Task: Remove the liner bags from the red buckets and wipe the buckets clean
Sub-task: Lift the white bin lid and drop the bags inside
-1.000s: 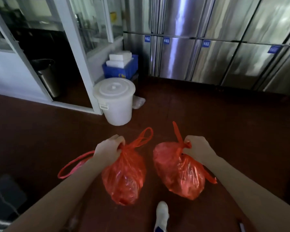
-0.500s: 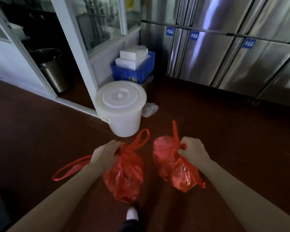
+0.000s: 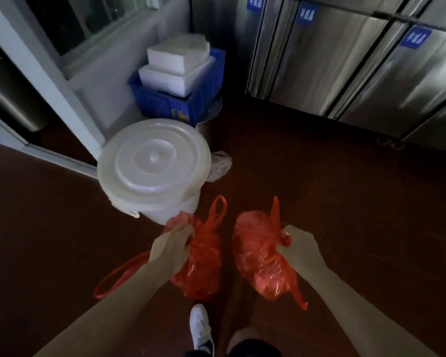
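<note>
Currently, two filled, knotted red plastic liner bags were held clear of the brown floor [image 3: 345, 202]: one [image 3: 206, 256] clenched in the left hand [image 3: 171, 249], one [image 3: 258, 258] in the right hand [image 3: 300, 249]. Judged soft, slippery, tearable; best gripped at gathered necks. Lidded white plastic tub [image 3: 153, 166] stood near.

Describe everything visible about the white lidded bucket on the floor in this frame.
The large white plastic bucket stands upright on the dark red floor, closed by a round white lid with raised concentric rings and a small centre bump. A handle lug shows low on its left side. It sits beside the white door frame, in front of a blue plastic crate, with a crumpled clear plastic bag at its right. Neither hand touches it; the left-hand red plastic bag is just in front of it.
</note>
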`<control>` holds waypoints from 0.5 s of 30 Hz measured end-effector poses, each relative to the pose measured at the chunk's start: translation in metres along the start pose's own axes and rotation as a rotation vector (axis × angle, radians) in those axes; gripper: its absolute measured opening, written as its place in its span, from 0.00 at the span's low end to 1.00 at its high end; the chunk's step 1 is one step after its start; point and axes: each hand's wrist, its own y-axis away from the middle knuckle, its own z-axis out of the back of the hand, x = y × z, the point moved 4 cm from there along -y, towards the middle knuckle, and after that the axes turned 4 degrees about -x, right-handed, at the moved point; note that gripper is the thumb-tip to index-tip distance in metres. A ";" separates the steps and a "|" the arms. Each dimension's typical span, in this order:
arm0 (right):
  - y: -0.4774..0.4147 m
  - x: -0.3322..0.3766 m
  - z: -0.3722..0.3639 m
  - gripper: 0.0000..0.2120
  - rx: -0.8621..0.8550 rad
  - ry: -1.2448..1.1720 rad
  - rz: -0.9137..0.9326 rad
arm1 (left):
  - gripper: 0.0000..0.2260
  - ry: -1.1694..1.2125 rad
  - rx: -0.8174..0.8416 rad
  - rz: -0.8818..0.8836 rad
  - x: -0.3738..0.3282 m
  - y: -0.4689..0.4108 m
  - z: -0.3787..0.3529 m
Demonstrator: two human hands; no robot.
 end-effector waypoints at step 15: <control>-0.257 -0.050 -0.084 0.08 0.109 -0.135 -0.173 | 0.09 -0.022 0.157 0.043 -0.026 -0.256 -0.127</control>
